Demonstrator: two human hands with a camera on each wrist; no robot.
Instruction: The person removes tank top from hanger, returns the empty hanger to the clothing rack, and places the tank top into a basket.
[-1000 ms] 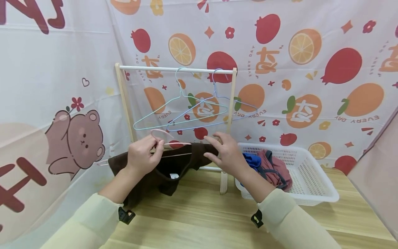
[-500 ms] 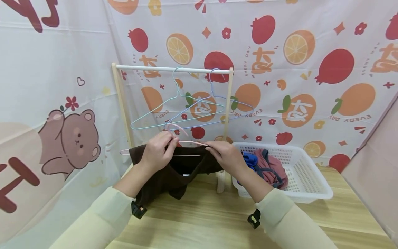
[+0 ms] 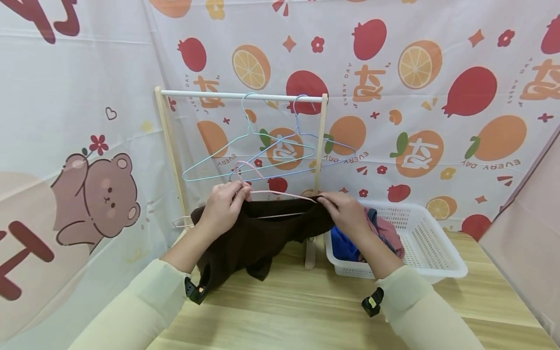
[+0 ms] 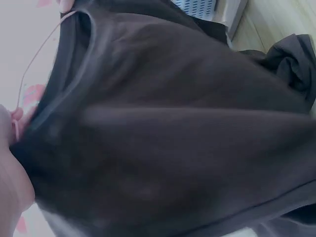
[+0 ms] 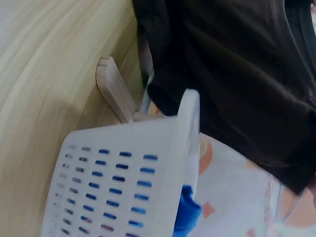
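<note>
A dark brown T-shirt (image 3: 262,238) hangs spread on a pink hanger (image 3: 280,193) above the table. My left hand (image 3: 223,206) grips the hanger at the base of its hook, which sticks up over the fingers. With thumb and fingers, my right hand (image 3: 345,211) pinches the shirt's neckline at the right side, by the hanger's sloping arm. The hanger's left tip pokes out past the shirt. In the left wrist view the shirt's front (image 4: 173,113) fills most of the picture, the neck opening at upper left.
Behind stands a wooden rack (image 3: 168,141) with a white bar (image 3: 201,94), bearing a green hanger (image 3: 214,154) and a blue hanger (image 3: 332,142). A white basket (image 3: 442,243) with blue and dusty-red clothes stands to the right on the wooden table (image 3: 280,311). A printed curtain hangs behind.
My right hand came in to the hanger's arm, then moved right with the neckline, drawing the shirt out over that side. My left hand shifted right, still gripping the hanger.
</note>
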